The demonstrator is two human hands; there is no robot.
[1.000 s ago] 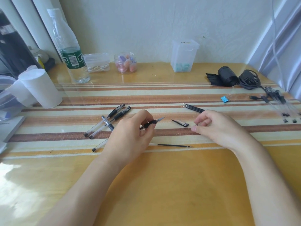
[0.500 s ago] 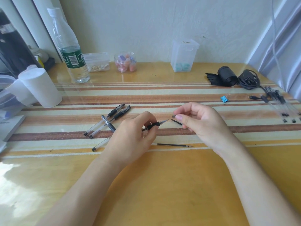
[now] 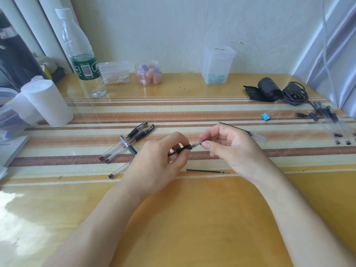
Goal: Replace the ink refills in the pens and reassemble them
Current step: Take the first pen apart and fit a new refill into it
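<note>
Above the tabletop (image 3: pixel 192 218), the clear plastic pen with black rubber sleeve (image 3: pixel 185 149) runs rightward from my left hand (image 3: pixel 159 158), grip clamped on its barrel, to my right hand (image 3: pixel 231 149), grip pinching its tip.

Your glossy amber-yellow table top (image 3: pixel 192 218) carries a flat mat (image 3: pixel 192 112) striped cream, tan and brown. Your clear-barrelled plastic pen (image 3: pixel 185 148) has a black grip; small binder clip (image 3: pixel 266 116), blue.
</note>
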